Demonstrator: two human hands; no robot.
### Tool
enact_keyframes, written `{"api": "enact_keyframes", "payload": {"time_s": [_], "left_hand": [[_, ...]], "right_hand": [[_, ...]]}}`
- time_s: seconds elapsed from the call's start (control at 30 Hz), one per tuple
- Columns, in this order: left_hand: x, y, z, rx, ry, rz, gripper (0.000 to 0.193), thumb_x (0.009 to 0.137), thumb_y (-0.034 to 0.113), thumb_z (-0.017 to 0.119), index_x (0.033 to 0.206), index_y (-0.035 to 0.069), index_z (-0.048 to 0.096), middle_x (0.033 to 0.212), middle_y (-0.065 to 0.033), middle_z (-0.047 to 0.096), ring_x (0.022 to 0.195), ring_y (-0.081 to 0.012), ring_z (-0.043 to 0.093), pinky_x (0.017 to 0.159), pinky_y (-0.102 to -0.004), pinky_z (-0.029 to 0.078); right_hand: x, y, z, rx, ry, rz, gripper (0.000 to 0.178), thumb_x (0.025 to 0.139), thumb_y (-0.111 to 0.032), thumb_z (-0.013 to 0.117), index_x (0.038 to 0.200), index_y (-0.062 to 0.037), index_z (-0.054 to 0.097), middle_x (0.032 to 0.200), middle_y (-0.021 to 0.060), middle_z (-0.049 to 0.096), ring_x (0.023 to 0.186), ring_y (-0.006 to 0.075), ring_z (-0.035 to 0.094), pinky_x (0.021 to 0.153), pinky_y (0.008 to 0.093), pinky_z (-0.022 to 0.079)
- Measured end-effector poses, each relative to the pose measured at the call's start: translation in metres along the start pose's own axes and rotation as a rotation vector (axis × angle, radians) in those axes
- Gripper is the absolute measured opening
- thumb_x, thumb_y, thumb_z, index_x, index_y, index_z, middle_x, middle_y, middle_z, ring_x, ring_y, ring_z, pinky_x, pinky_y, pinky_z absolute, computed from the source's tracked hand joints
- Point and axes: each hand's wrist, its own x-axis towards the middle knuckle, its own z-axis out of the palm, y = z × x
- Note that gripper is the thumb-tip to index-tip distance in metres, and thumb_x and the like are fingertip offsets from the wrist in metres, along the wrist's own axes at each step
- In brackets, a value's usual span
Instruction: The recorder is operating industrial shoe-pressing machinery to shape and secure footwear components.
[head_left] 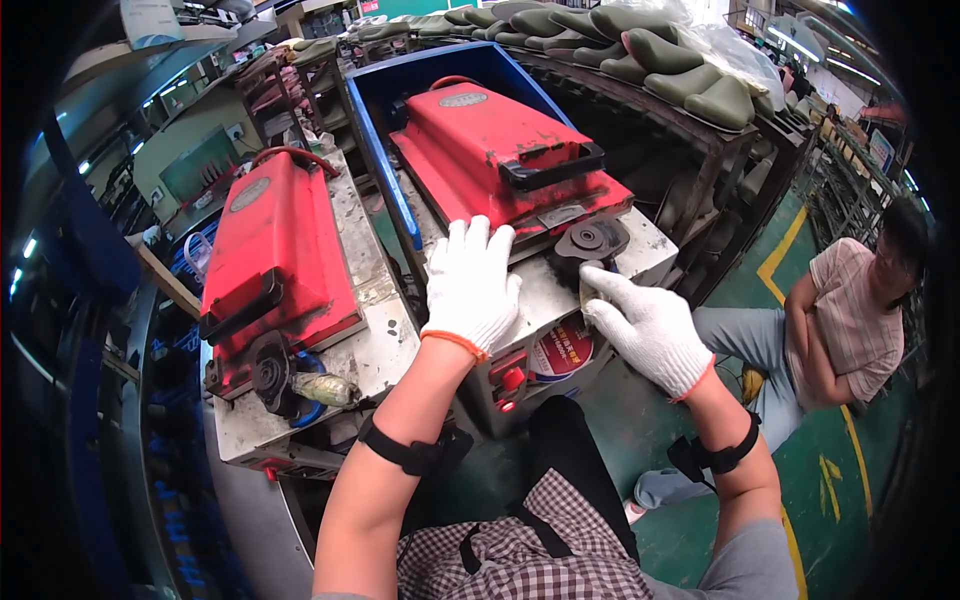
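When read from the left, begins with 1 red cover (275,245) on a worn pale bench, with a black handle (245,305), a dark round latch (268,374) and a wrapped grip (325,389) at its near end. Next, comes to the left hand (470,285) in a white knitted glove, palm down at the near edge of the 2nd red cover (480,150), with fingers extended, slightly apart and clasping nothing (cannot tell how hard pressed). Beyond, shows that 2nd cover lying lowered beside a blue panel (388,175), with a black bar handle (553,167) across its near end. Judging by the bulk, probably heavy, stiff and far from fragile; best lifted by that bar, clear of the sharp-looking rim. Farther right, finds the 2nd dark latch (592,238), likely stiff and best taken by its grip. Just below, ends with the gloved right hand (650,330), curled, with thumb and forefinger nearly together around a mostly hidden pale grip end (597,296); cannot tell how tightly.
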Motion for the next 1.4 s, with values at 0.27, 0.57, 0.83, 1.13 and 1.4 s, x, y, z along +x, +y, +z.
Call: {"api": "enact_keyframes", "payload": {"time_s": [0.27,0.57,0.83,1.13,1.4], "left_hand": [[0.064,-0.02,-0.032,0.026,0.382,0.062,0.046,0.087,0.027,0.078,0.127,0.008,0.068,0.13,-0.0186,0.065,0.121,-0.04,0.062,0.105,-0.0491,0.052],[0.162,-0.047,-0.101,0.244,0.512,0.036,0.05,0.088,0.039,0.072,0.127,0.008,0.065,0.126,-0.0188,0.065,0.118,-0.0387,0.064,0.098,-0.0515,0.055],[0.143,-0.049,-0.129,-0.004,0.395,-0.022,0.081,0.09,0.045,0.071,0.157,0.005,0.048,0.16,-0.0284,0.046,0.147,-0.0445,0.048,0.122,-0.049,0.041],[-0.08,0.005,-0.088,-1.402,0.051,-0.56,0.075,0.101,0.046,0.071,0.152,-0.002,0.044,0.137,-0.0155,0.061,0.125,-0.0213,0.058,0.109,-0.039,0.048],[-0.23,0.015,-0.146,-2.221,0.621,-0.549,0.097,0.084,0.029,0.08,0.164,0.003,0.032,0.155,-0.0169,0.053,0.14,-0.0297,0.058,0.12,-0.0456,0.048]], "right_hand": [[0.152,0.023,-0.013,-0.35,-0.181,-0.177,0.053,0.098,-0.049,0.063,0.133,-0.0099,0.072,0.127,0.0215,0.072,0.117,0.0386,0.07,0.102,0.0467,0.056],[0.298,0.004,0.088,-0.52,-0.536,0.045,0.126,0.075,-0.074,0.074,0.171,-0.0085,0.025,0.167,0.0276,0.04,0.151,0.0432,0.045,0.12,0.0505,0.043],[0.273,0.009,0.003,0.781,-0.447,0.451,0.057,0.096,-0.059,0.063,0.127,-0.0111,0.066,0.124,0.0092,0.072,0.112,0.0242,0.07,0.08,0.0463,0.064],[0.067,-0.05,-0.025,1.49,-0.312,0.149,0.061,0.097,-0.031,0.069,0.149,-0.0016,0.056,0.14,0.014,0.069,0.123,0.0244,0.07,0.109,0.0418,0.056],[-0.006,-0.179,0.054,1.021,-0.588,-0.359,0.094,0.098,-0.063,0.065,0.16,0.004,0.045,0.16,0.0191,0.052,0.147,0.0305,0.051,0.125,0.0411,0.036]]}}
